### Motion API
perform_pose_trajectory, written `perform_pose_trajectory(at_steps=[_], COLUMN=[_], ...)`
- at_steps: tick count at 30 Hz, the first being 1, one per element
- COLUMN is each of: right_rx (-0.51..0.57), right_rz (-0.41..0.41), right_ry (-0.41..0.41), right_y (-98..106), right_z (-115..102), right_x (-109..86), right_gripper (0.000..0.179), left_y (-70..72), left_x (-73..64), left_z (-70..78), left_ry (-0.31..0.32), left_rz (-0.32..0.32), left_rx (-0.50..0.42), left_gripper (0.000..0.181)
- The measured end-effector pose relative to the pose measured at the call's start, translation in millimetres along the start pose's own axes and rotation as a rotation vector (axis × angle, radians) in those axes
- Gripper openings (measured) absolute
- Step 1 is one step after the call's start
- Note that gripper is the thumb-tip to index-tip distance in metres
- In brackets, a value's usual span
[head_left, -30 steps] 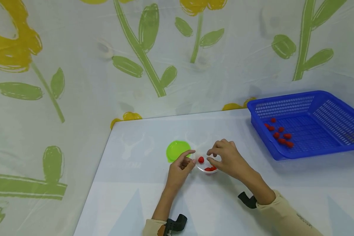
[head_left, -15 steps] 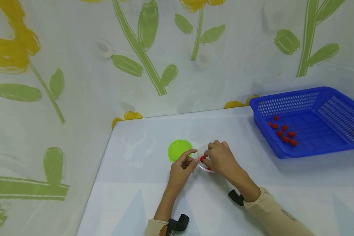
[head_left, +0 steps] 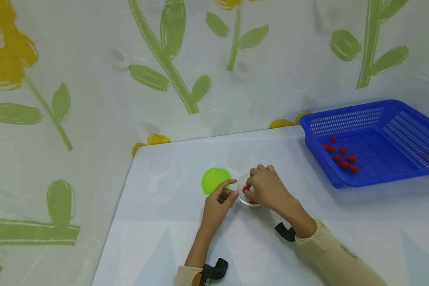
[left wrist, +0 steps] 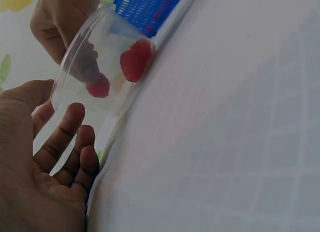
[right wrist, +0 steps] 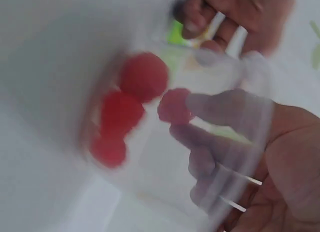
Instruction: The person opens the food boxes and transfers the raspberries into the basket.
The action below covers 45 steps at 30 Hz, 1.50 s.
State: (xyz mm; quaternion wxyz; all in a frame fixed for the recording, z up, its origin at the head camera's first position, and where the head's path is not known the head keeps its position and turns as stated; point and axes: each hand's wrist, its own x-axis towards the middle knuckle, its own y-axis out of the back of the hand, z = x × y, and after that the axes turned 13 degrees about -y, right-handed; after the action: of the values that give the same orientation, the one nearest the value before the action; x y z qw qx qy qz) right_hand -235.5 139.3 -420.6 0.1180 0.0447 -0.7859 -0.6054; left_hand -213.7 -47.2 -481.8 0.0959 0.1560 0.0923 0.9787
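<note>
Clear plastic cup (head_left: 244, 193) sits mid-table, red berries inside; the right hand (head_left: 268, 187) pinches one red berry (head_left: 245, 189) over it, the left hand (head_left: 218, 201) loosely curled and empty beside its rim. Just left lies a round green lid (head_left: 215, 179). Well right, a perforated blue basket (head_left: 375, 139) holds more berries (head_left: 341, 155) near the table's edge.

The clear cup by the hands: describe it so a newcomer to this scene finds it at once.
Start at the blue basket on the right of the white table, then go left to the two hands in the middle. The clear cup sits between them, just right of the green lid. It alone is see-through, with red balls inside.
</note>
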Motion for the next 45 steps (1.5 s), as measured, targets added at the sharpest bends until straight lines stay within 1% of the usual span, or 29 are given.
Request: perform_pose_trajectory(at_steps=[3,6,10,12,16,20,23,26,31,35,37,39,41,45], right_rx=[0.046,0.093,0.166,0.19,0.21,0.215,0.195,0.181,0.179,0.158,0.142,0.139,0.123,0.081], right_rz=[-0.024,-0.013,0.054,0.093,0.179,0.287,0.344,0.373,0.393,0.368,0.343,0.309,0.263,0.157], right_ry=[-0.014,-0.018,-0.01,0.004,0.02,0.062,0.083,0.061,-0.018,-0.185,-0.27,-0.334,-0.371,-0.405], right_y=[13,25,36,42,58,75,88,100,116,124,125,126,125,122], right_z=[5,10,17,23,39,62,80,99,129,150,160,168,176,190], right_x=[-1.7,-6.0,-13.4,-16.7,-21.1,-22.6,-25.1,-28.9,-32.7,-34.2,-34.9,-34.8,-33.7,-30.5], right_gripper=[0.014,0.016,0.013,0.013,0.015,0.018,0.02,0.022,0.022,0.023,0.025,0.026,0.027,0.032], left_y=[0.8,1.6,2.7,3.5,1.9,-1.1,-2.2,-1.5,0.0,0.8,0.6,0.3,0.2,0.3], left_x=[0.8,0.7,-0.9,-1.5,-0.9,-0.5,-1.3,-1.7,-1.9,-1.9,-1.9,-2.1,-2.3,-2.7], left_z=[17.3,30.4,34.3,36.2,32.0,12.0,-2.3,-6.6,-5.8,-5.5,-5.8,-6.4,-7.2,-8.3], left_ry=[0.001,-0.016,-0.008,0.013,0.019,0.023,0.025,0.018,0.003,0.001,0.003,0.006,0.007,0.002], left_rz=[-0.002,0.0,0.002,-0.002,0.0,0.016,0.024,0.017,0.011,0.006,0.001,-0.001,0.0,0.002], left_rx=[-0.001,-0.011,-0.004,0.005,0.002,-0.003,-0.003,-0.008,-0.001,-0.004,-0.012,-0.017,-0.015,-0.011], left_gripper=[0.035,0.034,0.034,0.034,0.034,0.035,0.036,0.035,0.034,0.035,0.035,0.034,0.034,0.034])
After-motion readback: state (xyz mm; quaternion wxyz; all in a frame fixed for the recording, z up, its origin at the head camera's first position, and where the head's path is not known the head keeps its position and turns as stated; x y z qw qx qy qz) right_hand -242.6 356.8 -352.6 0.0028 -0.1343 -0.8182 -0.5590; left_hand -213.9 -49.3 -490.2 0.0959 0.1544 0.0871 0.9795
